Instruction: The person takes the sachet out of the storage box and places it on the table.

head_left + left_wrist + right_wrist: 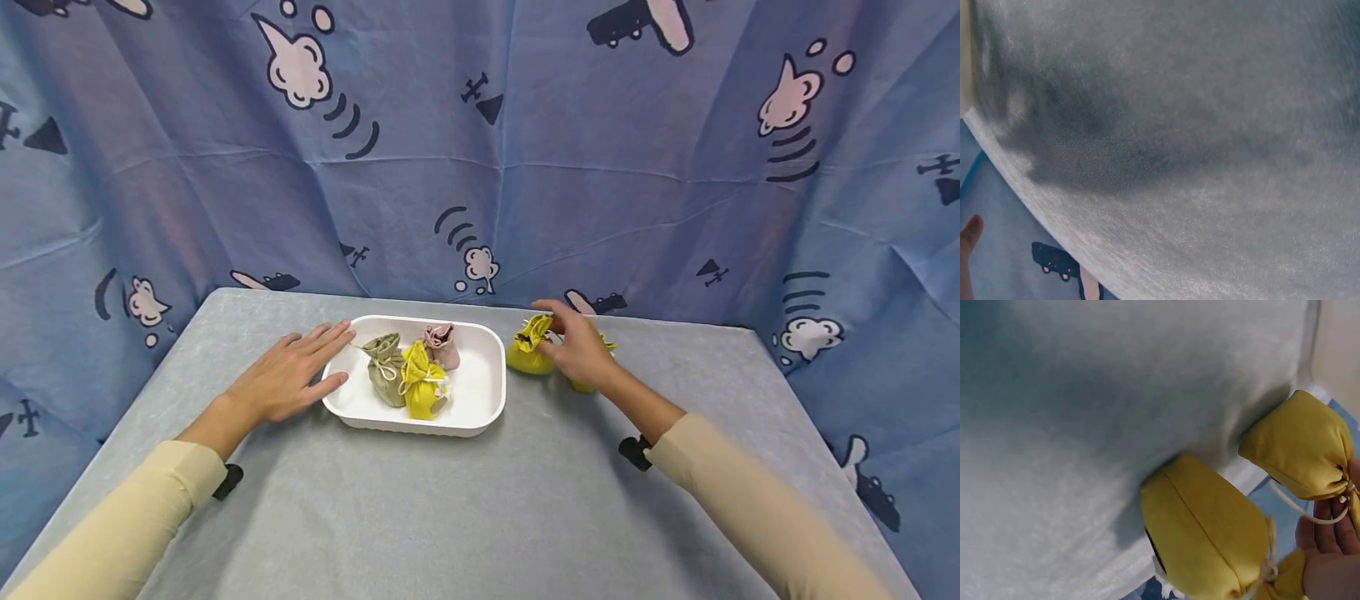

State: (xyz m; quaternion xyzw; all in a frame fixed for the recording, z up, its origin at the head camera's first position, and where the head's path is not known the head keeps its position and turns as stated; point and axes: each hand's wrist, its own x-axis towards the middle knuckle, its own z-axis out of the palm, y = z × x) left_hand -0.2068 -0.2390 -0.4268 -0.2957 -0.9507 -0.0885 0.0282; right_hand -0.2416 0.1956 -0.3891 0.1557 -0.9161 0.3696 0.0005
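A white tray (480,396) holds an olive-green drawstring pouch (386,379), a yellow drawstring pouch (423,398) with a white flower, and a pink drawstring pouch (444,348). My left hand (288,375) lies at the tray's left rim with its fingers straight. To the right of the tray, my right hand (581,346) pinches the gathered neck of another yellow pouch (528,360). That pouch (1300,447) hangs from the fingers at the right edge of the right wrist view. A further yellow pouch (1204,531) stands close by, partly hidden by my hand in the head view.
A grey cloth-covered table (465,508) lies under everything. Behind it hangs a blue patterned curtain (420,225), close to the table's back edge. The left wrist view shows mostly table surface and a fingertip (971,231).
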